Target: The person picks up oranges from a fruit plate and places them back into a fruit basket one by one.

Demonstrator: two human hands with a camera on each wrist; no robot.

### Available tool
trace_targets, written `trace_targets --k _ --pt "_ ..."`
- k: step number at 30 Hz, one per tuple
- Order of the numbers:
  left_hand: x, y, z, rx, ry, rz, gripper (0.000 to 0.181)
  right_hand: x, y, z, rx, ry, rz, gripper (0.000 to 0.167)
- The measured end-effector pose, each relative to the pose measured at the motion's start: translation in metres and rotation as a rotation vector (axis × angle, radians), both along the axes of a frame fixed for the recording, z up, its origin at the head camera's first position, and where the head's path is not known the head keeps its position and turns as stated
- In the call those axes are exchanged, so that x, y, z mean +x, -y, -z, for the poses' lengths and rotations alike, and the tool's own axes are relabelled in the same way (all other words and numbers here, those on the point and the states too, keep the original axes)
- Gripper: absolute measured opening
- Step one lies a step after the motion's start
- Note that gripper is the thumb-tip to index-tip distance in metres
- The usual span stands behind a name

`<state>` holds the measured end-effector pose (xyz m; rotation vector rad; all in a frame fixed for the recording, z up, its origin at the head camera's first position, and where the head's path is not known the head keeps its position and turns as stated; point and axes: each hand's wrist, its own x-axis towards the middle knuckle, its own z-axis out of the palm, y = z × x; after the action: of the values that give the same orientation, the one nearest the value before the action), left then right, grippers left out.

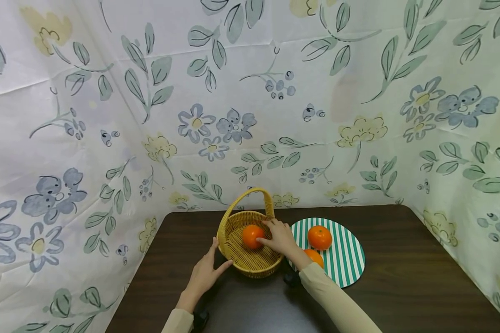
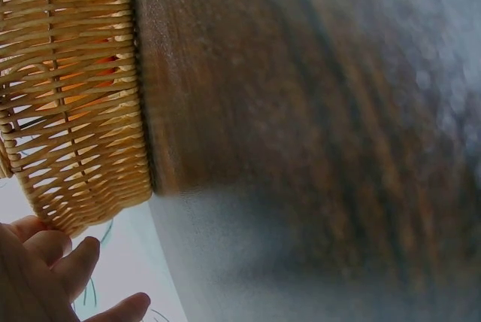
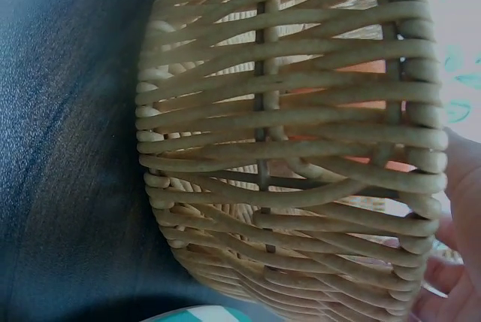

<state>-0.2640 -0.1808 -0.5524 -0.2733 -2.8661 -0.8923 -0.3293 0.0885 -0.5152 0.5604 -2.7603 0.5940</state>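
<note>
A yellow wicker basket (image 1: pixel 254 267) with a tall arched handle stands on the table, and an orange (image 1: pixel 252 236) lies inside it. My right hand (image 1: pixel 281 238) reaches over the basket's right rim, its thumb beside the orange and its fingers spread apart from the thumb. In the right wrist view, the woven wall (image 3: pixel 263 126) hides most of the orange, and part of the hand (image 3: pixel 451 284) shows at the rim. My left hand (image 1: pixel 204 273) is at the basket's left side, thumb and fingers spread; the left wrist view has its fingertips (image 2: pixel 79 262) against the weave.
Right of the basket lies a round green-and-white striped mat (image 1: pixel 347 259) bearing two more oranges, one farther back (image 1: pixel 320 237) and one (image 1: pixel 315 258) partly behind my right forearm. The dark wooden table (image 1: pixel 408 263) meets a floral cloth backdrop (image 1: pixel 275 115) at the back and sides.
</note>
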Motion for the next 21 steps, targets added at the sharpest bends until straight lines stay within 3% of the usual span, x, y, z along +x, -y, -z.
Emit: trace_targets --k 7,21 --pt "0.000 0.000 0.000 0.006 0.005 0.004 0.093 0.004 -0.002 -0.005 -0.073 0.020 -0.047 0.060" --pt "0.000 0.001 0.002 0.020 0.007 0.016 0.092 0.012 -0.009 -0.016 -0.136 -0.018 -0.053 0.052"
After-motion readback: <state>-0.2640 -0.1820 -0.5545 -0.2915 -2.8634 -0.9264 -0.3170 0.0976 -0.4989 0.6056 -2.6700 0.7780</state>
